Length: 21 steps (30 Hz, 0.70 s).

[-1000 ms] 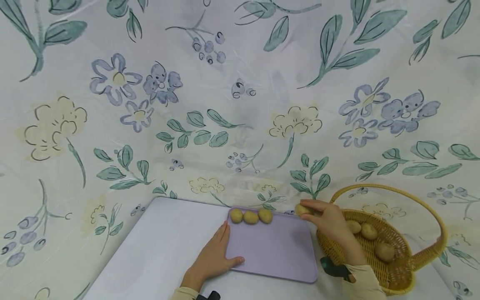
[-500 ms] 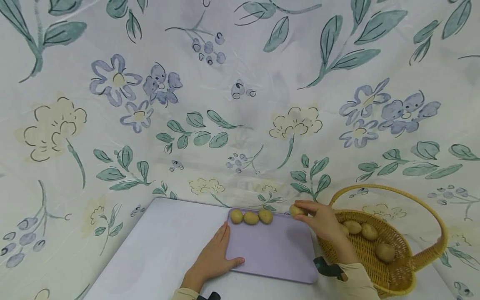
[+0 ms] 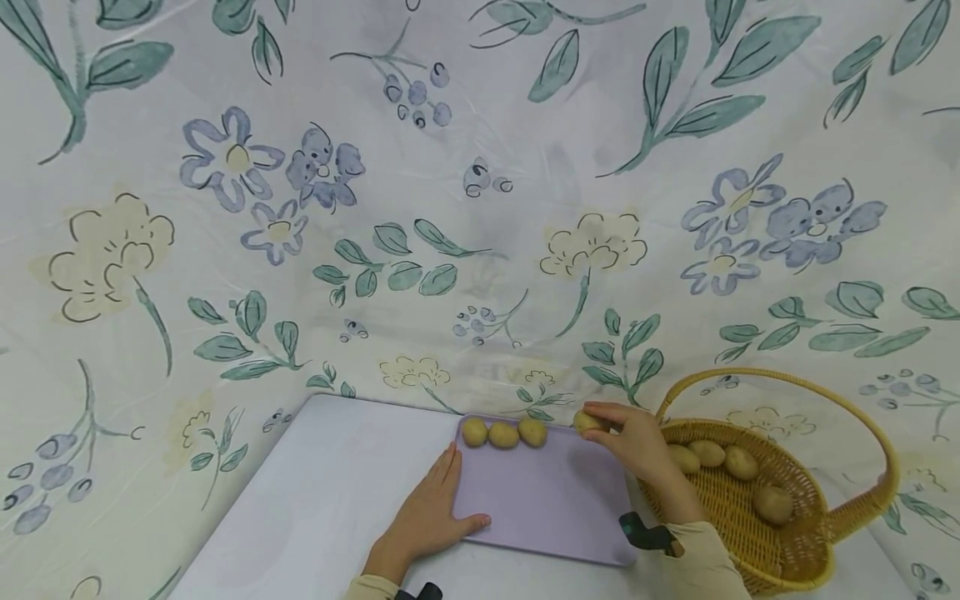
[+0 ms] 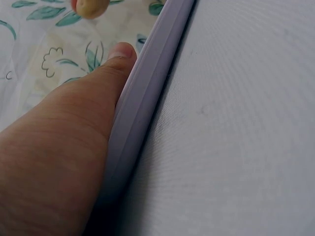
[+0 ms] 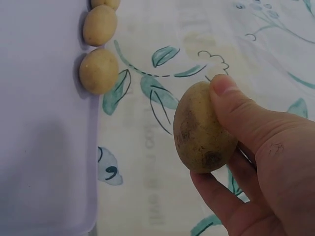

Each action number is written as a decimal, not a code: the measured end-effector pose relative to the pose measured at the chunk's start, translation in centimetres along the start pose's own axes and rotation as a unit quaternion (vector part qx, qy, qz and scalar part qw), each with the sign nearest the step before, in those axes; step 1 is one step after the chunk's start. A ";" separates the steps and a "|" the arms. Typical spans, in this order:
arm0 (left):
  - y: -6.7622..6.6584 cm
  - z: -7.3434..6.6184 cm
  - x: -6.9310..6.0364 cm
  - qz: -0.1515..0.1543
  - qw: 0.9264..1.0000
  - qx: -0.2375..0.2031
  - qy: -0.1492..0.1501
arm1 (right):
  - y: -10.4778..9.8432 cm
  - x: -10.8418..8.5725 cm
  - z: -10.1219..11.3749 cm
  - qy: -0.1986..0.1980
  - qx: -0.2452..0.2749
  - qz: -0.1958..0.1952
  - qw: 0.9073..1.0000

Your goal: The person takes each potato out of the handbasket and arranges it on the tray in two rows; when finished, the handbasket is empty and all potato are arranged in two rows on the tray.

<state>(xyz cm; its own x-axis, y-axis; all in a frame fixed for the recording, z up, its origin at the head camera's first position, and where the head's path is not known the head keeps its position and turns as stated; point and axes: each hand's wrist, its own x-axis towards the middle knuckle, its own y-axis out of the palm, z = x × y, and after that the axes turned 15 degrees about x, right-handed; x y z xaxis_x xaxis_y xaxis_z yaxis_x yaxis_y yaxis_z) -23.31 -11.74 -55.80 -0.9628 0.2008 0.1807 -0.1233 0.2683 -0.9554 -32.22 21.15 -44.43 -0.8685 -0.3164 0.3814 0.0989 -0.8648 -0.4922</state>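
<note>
With the lilac tray [image 3: 532, 496] as dial, twelve farthest from me, my left sleeve [image 3: 372, 587] sits at eight o'clock, cut off by the bottom edge with a black wrist device [image 3: 428, 592]. My left hand [image 3: 423, 510] rests at nine, fingers straight along the tray's side, thumb reaching over the near corner; it holds no potato, and the left wrist view shows its thumb but not the other fingers. My right sleeve [image 3: 701, 558] hides part of the wicker basket [image 3: 738, 512] at three, where four basket potatoes [image 3: 741, 463] show, one partly behind my other hand. At two, my right hand [image 3: 641, 446] pinches a dirt-specked potato [image 5: 203, 129], thumb and fingers parted only by its width; the potato is at one, its height relative to the tray unclear. Three row potatoes [image 3: 503, 434] line the far rim from ten to nearly twelve, the leftmost cropped in the right wrist view. Flowered cloth [image 3: 375, 317] fills the background, its edges out of frame.
</note>
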 end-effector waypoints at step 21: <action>-0.1 0.3 -0.3 0.001 1.000 -0.003 0.005 | 2.6 0.0 -0.8 0.028 -0.036 0.012 0.999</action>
<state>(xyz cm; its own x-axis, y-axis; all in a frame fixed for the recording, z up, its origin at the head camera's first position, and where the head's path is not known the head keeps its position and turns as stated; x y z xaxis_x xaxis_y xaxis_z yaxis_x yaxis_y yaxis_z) -23.06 -12.07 -55.82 -0.9604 0.2109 0.1820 -0.1205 0.2745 -0.9540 -32.40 19.23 -46.35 -0.8921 -0.3123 0.3265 0.0862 -0.8271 -0.5555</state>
